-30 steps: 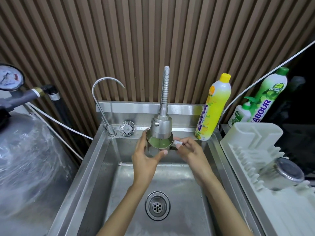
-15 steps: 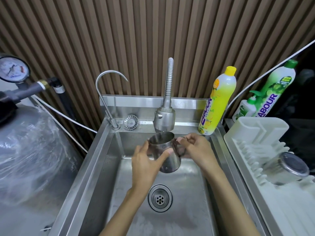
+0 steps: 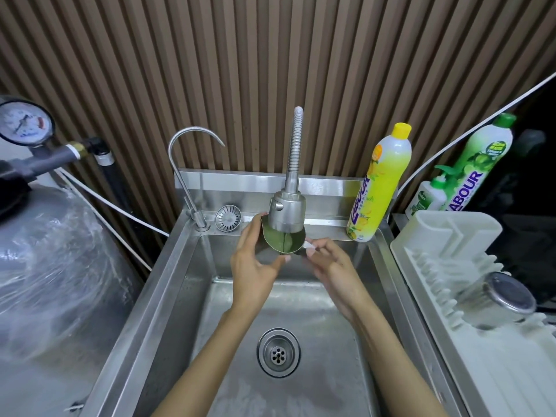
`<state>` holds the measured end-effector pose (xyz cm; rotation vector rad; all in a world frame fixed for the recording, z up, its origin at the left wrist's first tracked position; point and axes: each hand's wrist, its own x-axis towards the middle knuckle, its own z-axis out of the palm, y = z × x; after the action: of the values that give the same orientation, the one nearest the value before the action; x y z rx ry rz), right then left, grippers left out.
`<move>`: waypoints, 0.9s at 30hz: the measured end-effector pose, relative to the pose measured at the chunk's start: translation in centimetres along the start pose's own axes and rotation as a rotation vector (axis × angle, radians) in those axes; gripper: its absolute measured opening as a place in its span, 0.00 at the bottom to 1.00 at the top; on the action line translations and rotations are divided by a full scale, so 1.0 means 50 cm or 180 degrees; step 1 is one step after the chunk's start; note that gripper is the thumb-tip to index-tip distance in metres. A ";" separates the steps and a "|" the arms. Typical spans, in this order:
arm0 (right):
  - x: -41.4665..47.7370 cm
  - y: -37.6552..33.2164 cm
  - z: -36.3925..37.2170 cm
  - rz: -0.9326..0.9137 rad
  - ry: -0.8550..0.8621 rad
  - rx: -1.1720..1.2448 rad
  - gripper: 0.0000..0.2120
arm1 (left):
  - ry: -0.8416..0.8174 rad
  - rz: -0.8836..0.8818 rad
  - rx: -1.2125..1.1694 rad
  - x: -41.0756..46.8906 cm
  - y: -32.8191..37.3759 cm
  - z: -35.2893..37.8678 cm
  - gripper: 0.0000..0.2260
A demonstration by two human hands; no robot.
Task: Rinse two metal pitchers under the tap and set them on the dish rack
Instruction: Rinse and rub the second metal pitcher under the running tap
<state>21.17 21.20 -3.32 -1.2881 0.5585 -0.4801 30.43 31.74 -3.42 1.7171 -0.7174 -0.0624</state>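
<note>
A small metal pitcher (image 3: 281, 242) is held upright right under the tap's spray head (image 3: 286, 212), over the steel sink (image 3: 168, 284). A thin stream of water falls into its open mouth. My left hand (image 3: 255, 260) wraps around the pitcher's body from the left. My right hand (image 3: 329, 263) pinches its handle on the right side. The pitcher's lower half is hidden behind my left hand. A second metal pitcher (image 3: 499, 299) lies upside down on the white dish rack (image 3: 451, 236) at the right.
A slim gooseneck faucet (image 3: 192, 164) and a strainer disc (image 3: 228, 217) sit at the sink's back left. Yellow (image 3: 380, 182) and green (image 3: 478, 164) detergent bottles and a small pump bottle (image 3: 425, 198) stand behind. A wrapped tank (image 3: 51, 266) with a gauge (image 3: 25, 123) is left. The drain (image 3: 278, 353) is below.
Half a second ago the pitcher was lower and tilted in the sink. Both hands have lifted it back upright under the spray head, and water runs into it again.
</note>
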 end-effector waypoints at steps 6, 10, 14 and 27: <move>-0.002 0.017 0.020 0.0407 -0.0152 0.0264 0.07 | 0.0200 -0.0089 0.0906 -0.017 0.014 -0.030 0.39; -0.011 -0.006 0.010 0.0340 0.0213 -0.0732 0.09 | -0.0037 -0.0582 0.1198 -0.031 0.014 -0.026 0.31; 0.003 -0.041 -0.018 0.0004 0.0580 -0.2208 0.11 | -0.0431 -0.1078 0.0239 -0.032 -0.006 -0.015 0.18; 0.031 0.006 0.000 0.0083 -0.0118 0.0483 0.09 | 0.0150 -0.0177 -0.0268 -0.002 -0.002 0.002 0.37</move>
<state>22.40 20.30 -3.77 -1.1414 0.4979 -0.4672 30.35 31.72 -3.59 1.6525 -0.6238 -0.0891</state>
